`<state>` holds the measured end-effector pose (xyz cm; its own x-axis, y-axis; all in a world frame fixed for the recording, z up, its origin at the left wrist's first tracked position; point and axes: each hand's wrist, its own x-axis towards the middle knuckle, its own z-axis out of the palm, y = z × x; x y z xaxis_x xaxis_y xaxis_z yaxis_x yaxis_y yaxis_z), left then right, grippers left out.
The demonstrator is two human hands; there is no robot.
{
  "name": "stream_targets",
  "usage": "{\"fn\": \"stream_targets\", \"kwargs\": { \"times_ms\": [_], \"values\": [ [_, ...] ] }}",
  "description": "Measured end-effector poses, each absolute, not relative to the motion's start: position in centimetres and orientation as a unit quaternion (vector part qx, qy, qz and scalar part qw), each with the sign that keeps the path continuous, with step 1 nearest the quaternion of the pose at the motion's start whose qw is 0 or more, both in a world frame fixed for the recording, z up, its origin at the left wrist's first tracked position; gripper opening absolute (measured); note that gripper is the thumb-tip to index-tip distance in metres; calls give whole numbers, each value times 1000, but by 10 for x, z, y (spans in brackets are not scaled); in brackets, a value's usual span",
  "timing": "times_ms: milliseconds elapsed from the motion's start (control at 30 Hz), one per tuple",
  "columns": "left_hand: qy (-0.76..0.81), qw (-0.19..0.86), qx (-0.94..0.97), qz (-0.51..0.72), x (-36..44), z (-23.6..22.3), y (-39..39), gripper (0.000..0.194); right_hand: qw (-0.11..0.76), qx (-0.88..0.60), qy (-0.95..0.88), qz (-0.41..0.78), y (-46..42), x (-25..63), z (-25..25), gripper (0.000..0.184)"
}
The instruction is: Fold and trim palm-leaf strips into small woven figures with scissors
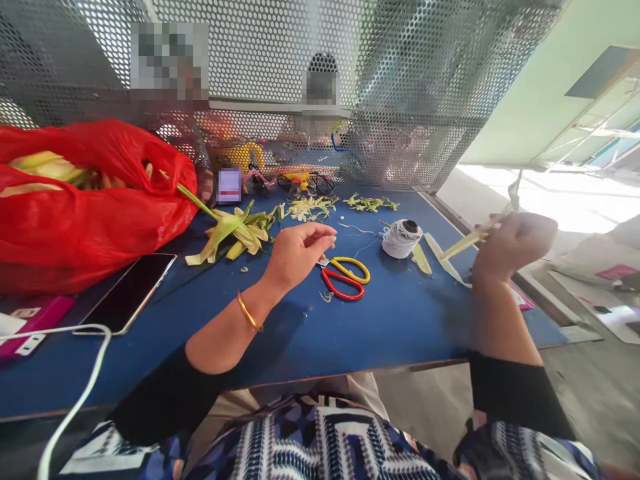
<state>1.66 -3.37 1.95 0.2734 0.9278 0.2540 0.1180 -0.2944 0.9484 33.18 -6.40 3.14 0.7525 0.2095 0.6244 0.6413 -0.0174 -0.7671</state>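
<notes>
My left hand (300, 253) hovers over the middle of the blue table, its thumb and fingers pinched together; whatever may be between them is too small to make out. Just to its right lie scissors (345, 285) with one red and one yellow handle loop, their blades partly behind the hand. At the right edge of the table my right hand (515, 243), smeared by motion, is closed on a pale corn husk strip (463, 245) that sticks out on both sides. A spool of white thread (401, 239) stands between the hands, with husk pieces (421, 259) beside it.
A red plastic bag (100, 220) of husks fills the left side, near a phone (127, 293), a magenta power strip (40, 327) and a white cable (95, 373). Husks (235, 230) and shredded scraps (310, 209) lie before a perforated metal screen (270, 53).
</notes>
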Motion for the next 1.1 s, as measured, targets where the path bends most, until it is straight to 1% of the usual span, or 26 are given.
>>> {"fn": "stream_targets", "kwargs": {
  "times_ms": [33,67,100,167,233,300,367,400,533,633,733,900,1100],
  "values": [
    [394,465,648,458,19,17,-35,11,678,-653,-307,-137,-67,317,37,16],
    [390,486,634,458,22,14,-36,10,703,-622,-333,-88,-69,301,41,15],
    [385,509,619,458,24,11,-37,10,709,-603,-365,-21,-69,282,44,14],
    [370,560,582,459,30,4,-40,16,684,-582,-421,127,-64,244,47,9],
    [354,597,551,463,34,-2,-42,29,636,-561,-465,253,-53,209,45,10],
    [351,617,528,467,37,-5,-41,45,605,-539,-487,325,-41,182,41,13],
    [359,632,505,466,37,-6,-39,50,595,-525,-497,351,-31,164,36,14],
    [360,636,498,468,36,-6,-38,50,594,-520,-501,354,-28,159,33,14],
    [403,619,466,487,31,-4,-33,30,599,-520,-507,338,-22,154,21,15],
    [430,616,445,488,29,-4,-34,23,599,-526,-495,346,-22,161,15,18],
    [433,615,430,499,29,-6,-35,22,590,-525,-476,387,-23,164,12,22],
    [444,607,419,509,30,-9,-32,20,542,-524,-501,425,-26,159,8,25],
    [448,620,388,514,28,-9,-29,26,558,-511,-488,436,-28,155,5,26]
  ]
}}
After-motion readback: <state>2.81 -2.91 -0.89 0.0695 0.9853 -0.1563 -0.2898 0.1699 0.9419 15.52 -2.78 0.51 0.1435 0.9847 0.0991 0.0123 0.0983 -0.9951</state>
